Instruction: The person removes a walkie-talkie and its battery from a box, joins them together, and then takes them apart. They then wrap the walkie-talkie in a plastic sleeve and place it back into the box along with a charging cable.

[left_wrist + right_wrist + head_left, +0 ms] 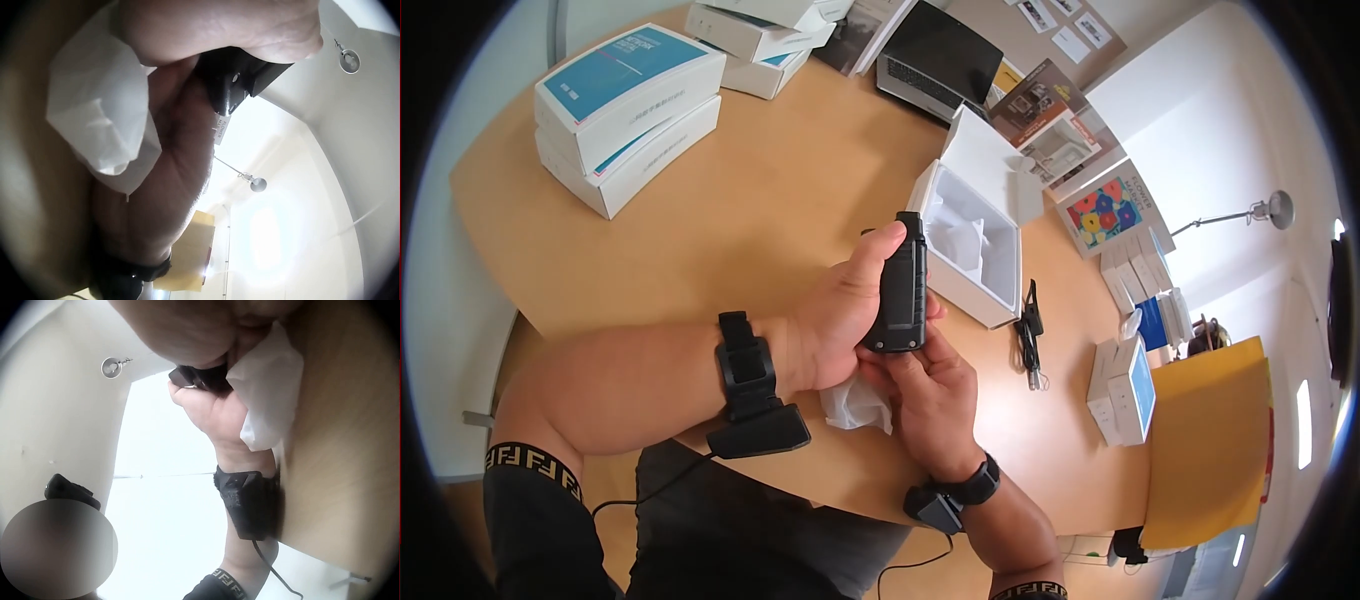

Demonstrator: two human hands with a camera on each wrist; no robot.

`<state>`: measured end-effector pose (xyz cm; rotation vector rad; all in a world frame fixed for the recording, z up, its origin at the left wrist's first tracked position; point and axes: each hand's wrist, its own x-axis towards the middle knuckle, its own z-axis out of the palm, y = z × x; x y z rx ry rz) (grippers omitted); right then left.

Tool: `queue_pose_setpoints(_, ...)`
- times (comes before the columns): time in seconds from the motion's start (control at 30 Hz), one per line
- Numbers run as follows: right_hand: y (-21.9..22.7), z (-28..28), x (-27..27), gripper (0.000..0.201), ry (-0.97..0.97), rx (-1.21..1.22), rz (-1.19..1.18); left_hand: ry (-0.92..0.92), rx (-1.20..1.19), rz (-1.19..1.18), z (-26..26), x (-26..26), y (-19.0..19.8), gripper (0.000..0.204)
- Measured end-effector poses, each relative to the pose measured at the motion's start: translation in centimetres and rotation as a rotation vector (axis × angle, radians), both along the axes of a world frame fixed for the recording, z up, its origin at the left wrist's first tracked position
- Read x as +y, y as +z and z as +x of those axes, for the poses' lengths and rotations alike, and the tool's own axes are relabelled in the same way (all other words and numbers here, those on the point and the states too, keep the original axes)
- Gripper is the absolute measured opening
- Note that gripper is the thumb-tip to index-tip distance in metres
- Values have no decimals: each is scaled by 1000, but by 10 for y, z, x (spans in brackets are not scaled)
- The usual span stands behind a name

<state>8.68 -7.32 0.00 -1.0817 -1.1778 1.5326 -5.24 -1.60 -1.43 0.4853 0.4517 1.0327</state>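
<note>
A slim black handheld device [903,300] stands nearly upright in front of the person, two screws showing at its lower end. The left hand [835,315] grips its side, thumb laid along the upper part. At the lower end, the right hand [938,410] holds the device with thumb and fingers, some of them hidden behind it. Crumpled thin white wrapping [857,403] hangs below and between the hands. Both wrist views show this white wrapping [103,119] close to the palms; which hand holds it I cannot tell.
Beyond the hands lies an open white box [975,245] with a moulded insert. A coiled black cable [1029,335] is right of it. Blue-and-white boxes [628,110] are stacked at left, others [1122,390] stand at right. A laptop [935,62] sits at the back.
</note>
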Motion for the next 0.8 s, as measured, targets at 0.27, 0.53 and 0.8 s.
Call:
queue_pose_setpoints(0.27, -2, 9, 5, 38, 89, 37, 3, -17, 46, -9, -3, 0, 1, 61)
queue_pose_setpoints(0.53, -2, 18, 7, 65, 156, 99, 35, -52, 96, 137, -1, -4, 3, 49)
queue_pose_setpoints(0.8, -12, 16, 5, 82, 14, -158, 297, -4, 143, 299, 4, -8, 7, 33)
